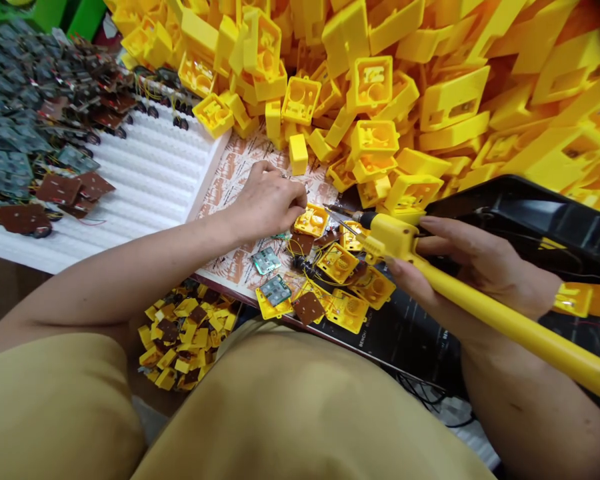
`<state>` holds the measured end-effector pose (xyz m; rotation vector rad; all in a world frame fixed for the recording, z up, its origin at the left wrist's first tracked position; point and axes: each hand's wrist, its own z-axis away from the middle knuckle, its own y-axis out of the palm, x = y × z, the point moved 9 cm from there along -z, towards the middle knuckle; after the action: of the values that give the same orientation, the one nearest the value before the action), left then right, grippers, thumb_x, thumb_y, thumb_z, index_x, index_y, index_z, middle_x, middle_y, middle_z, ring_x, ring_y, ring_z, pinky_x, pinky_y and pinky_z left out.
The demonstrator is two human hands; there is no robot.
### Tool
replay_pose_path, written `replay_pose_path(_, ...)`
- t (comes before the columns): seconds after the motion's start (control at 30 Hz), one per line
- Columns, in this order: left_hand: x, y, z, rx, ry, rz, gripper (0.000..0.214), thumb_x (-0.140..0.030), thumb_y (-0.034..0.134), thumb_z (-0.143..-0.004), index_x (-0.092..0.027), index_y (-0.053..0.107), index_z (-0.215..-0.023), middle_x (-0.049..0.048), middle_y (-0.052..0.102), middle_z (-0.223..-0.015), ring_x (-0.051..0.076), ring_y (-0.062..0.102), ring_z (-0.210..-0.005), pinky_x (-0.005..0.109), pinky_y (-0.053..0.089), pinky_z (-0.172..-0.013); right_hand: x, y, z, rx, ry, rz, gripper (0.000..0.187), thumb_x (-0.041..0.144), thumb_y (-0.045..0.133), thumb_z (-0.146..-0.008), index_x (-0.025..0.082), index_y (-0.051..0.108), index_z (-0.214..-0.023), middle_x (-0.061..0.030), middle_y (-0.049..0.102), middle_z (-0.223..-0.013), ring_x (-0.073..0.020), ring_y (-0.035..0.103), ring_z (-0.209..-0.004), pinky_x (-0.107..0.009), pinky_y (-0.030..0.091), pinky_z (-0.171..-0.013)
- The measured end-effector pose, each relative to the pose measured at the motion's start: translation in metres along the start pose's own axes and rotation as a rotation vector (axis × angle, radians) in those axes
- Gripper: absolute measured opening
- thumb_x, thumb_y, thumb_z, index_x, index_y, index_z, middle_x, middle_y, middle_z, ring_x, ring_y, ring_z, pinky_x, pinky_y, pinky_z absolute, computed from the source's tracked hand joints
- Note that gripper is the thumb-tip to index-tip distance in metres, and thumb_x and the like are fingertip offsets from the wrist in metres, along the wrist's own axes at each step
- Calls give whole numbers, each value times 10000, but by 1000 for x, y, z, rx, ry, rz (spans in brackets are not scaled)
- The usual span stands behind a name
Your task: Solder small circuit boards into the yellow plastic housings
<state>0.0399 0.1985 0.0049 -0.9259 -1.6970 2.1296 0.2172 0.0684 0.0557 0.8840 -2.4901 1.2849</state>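
Observation:
My left hand (269, 200) rests knuckles-up on the printed work mat (240, 167), its fingers curled and pinching at a small yellow housing (312, 220) with wires. My right hand (473, 263) is wrapped round a long yellow soldering tool (480, 307), whose thin metal tip (336, 215) points left, just beside that housing. Below the hands lie several more yellow housings (347, 310) wired to small brown and green circuit boards (275, 290).
A big heap of yellow plastic casings (405, 80) fills the back and right. At left, a white ribbed foam sheet (155, 173) carries piles of circuit boards (30, 100). A black tray edge (530, 207) sits at right. Finished yellow parts (180, 347) lie below the table edge.

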Motion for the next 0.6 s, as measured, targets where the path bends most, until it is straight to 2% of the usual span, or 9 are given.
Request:
replay_pose_path(0.1,-1,3,-2,23,-6,-26,218,-248,514,-821,-194,723,-852,26,709,-775,200,624,-851,478,311,-1070,10,2,-8,-6,-57,37,376,345,795,-765,231,646,-1091,-8,742,-843,-157,697,-641,-218,527,-500)
replay_pose_path(0.23,1,4,-4,32,-23,15,215,-247,525,-789,-170,713,-857,39,708,-768,207,635,-816,478,335,-1037,30,4,-16,-12,-220,1,270,282,803,-756,222,614,-939,19,731,-757,-151,697,-616,-202,509,-455)
replay_pose_path(0.37,-1,6,-6,61,-32,-5,199,-235,527,-773,-161,702,-834,51,707,-778,211,637,-817,478,345,-1021,35,10,-20,6,-267,-34,238,237,791,-771,240,567,-852,29,696,-689,-163,698,-624,-232,486,-403)
replay_pose_path(0.47,-2,7,-8,76,-38,-18,187,-235,536,-770,-163,698,-830,45,700,-777,200,632,-814,463,354,-1011,37,13,-21,-6,-291,-25,258,290,799,-773,233,557,-840,27,690,-689,-150,690,-609,-231,471,-389)
replay_pose_path(0.6,-2,7,-8,76,-52,-23,187,-232,539,-763,-168,698,-839,33,688,-754,190,628,-807,441,368,-998,43,18,-24,50,-330,-14,252,297,791,-783,229,552,-821,38,684,-680,-133,687,-614,-213,515,-459)
